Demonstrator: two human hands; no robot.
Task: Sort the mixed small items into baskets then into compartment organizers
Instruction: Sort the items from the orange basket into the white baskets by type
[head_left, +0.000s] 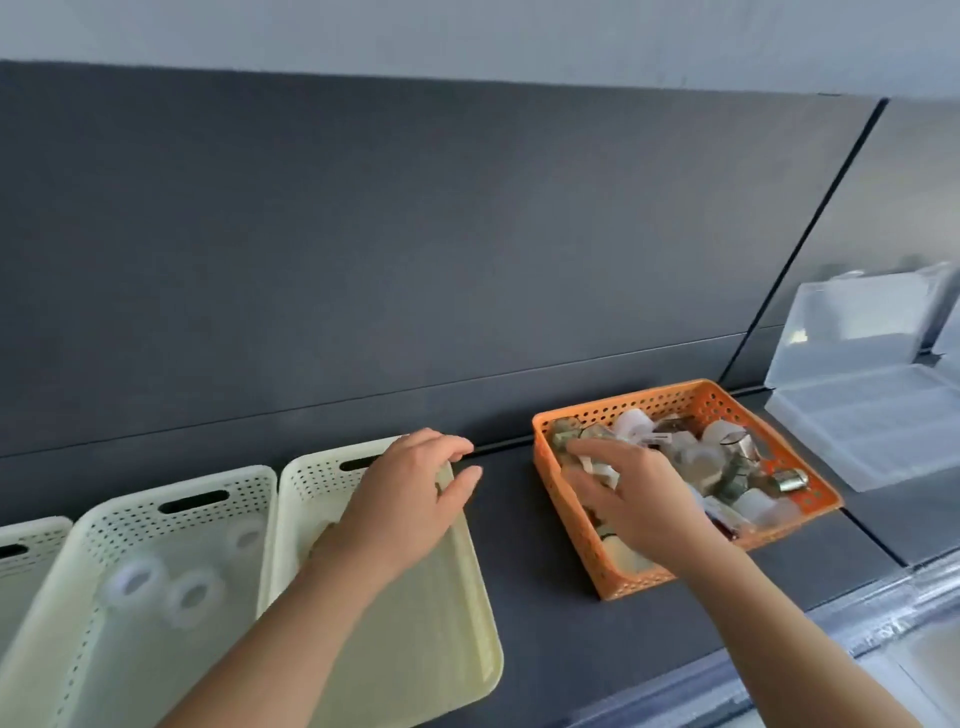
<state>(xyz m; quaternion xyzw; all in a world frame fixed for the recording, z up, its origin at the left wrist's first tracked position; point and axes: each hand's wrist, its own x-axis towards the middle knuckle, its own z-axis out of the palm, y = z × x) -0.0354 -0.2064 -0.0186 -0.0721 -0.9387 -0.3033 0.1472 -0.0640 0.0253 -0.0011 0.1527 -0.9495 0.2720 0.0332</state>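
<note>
head view: right grip (639, 499) reaches into orange basket (550, 478).

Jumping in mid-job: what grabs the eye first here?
The orange basket right of centre, heaped with mixed small items, with the right hand reaching in. Left of it sit cream baskets; the left hand is over the rightmost one.

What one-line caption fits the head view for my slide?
Right hand reaches into the orange basket of mixed items; left hand hovers over a cream basket.
</note>
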